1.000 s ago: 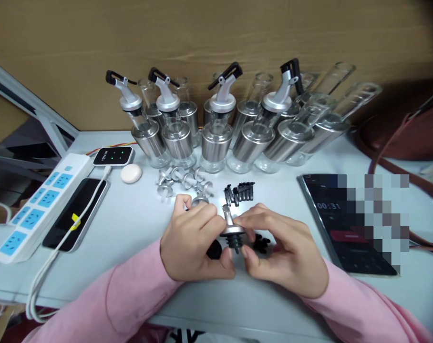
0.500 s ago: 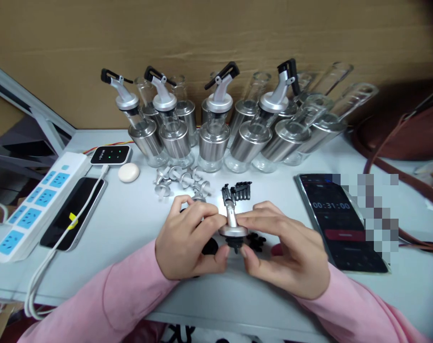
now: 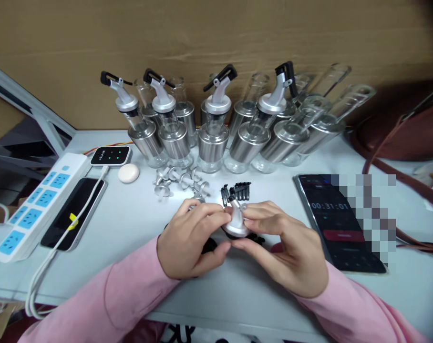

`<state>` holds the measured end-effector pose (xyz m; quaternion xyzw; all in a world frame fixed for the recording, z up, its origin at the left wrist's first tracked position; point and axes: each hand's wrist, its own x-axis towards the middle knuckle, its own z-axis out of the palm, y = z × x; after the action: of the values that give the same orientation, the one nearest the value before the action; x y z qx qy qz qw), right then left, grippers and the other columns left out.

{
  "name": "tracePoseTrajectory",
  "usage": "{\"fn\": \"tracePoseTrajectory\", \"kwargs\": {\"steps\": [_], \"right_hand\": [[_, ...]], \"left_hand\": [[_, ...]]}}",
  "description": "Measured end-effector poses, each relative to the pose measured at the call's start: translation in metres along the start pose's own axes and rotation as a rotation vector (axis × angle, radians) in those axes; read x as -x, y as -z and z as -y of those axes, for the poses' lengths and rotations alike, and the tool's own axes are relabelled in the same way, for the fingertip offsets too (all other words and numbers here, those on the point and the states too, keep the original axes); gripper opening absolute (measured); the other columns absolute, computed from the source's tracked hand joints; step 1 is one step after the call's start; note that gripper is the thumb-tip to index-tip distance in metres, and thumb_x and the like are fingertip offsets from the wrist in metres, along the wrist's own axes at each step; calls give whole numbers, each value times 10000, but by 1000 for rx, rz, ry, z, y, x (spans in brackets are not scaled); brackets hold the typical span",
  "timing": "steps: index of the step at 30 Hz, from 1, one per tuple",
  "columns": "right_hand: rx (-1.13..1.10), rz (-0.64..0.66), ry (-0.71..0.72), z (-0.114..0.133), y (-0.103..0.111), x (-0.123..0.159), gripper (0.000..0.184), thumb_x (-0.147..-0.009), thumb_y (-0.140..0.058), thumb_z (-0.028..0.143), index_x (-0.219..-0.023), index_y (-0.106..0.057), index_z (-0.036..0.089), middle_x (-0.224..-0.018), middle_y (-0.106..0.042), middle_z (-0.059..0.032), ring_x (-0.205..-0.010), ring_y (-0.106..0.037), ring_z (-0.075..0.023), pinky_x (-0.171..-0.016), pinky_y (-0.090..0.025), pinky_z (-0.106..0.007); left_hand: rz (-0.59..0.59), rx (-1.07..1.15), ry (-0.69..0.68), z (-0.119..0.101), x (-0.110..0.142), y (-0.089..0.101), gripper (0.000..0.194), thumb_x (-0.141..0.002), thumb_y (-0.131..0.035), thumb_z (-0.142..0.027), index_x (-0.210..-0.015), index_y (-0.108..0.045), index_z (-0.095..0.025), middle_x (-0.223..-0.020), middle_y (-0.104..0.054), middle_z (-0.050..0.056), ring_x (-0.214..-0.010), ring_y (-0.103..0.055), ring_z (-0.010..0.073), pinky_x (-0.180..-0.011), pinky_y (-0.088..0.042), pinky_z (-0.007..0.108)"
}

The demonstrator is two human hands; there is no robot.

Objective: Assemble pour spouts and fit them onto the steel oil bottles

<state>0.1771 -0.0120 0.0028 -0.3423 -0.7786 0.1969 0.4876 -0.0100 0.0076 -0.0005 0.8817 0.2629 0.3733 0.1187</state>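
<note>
Between my two hands is a silver bottle pourer (image 3: 237,221) with a round collar and a spout pointing away from me. My left hand (image 3: 195,238) pinches its left side with thumb and fingers. On the other side, my right hand (image 3: 288,243) grips the collar and spout. The pourer's black underside is mostly hidden. Just beyond it lie several small black levers (image 3: 242,191) in a row. Silver pourer parts (image 3: 182,178) are heaped beyond my left hand. Black pieces show partly beneath both hands.
Glass bottles with steel sleeves (image 3: 213,143) stand in rows at the back, several topped with pourers. A phone running a timer (image 3: 331,224) lies to the right. A power strip (image 3: 37,205), another phone (image 3: 75,214) with a cable, and a white round object (image 3: 128,172) are left.
The pourer has tipped so its collar top faces me more and its black stopper end has dropped from sight. My right thumb has shifted up against the collar.
</note>
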Motion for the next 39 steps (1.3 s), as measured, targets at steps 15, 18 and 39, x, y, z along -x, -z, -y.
{"fn": "tracePoseTrajectory", "kwargs": {"steps": [15, 18, 39], "right_hand": [[54, 26, 4, 0, 1, -4, 202, -776, -671, 165, -880, -503, 209, -837, -682, -84, -773, -655, -213, -671, -531, -409], [68, 35, 3, 0, 1, -4, 202, -781, -664, 158, -896, -507, 209, -859, -675, -89, -809, -640, -212, -675, -527, -399], [810, 358, -268, -37, 6, 5, 306, -879, -468, 192, -1154, -588, 131, -1057, -625, -146, -953, -552, -292, -703, -442, -393]], "left_hand": [[-25, -192, 5, -2, -2, 1, 176, -971, -359, -284, -1063, -472, -187, -942, -568, 59, -871, -572, 139, -745, -501, 266], [-10, -187, 1, -2, -2, 1, 174, -972, -351, -265, -1067, -467, -178, -986, -578, 76, -880, -578, 141, -749, -503, 277], [106, -74, 13, -4, 0, -1, 188, -858, -514, -223, -1026, -530, -140, -934, -646, 73, -899, -585, 203, -777, -449, 362]]}}
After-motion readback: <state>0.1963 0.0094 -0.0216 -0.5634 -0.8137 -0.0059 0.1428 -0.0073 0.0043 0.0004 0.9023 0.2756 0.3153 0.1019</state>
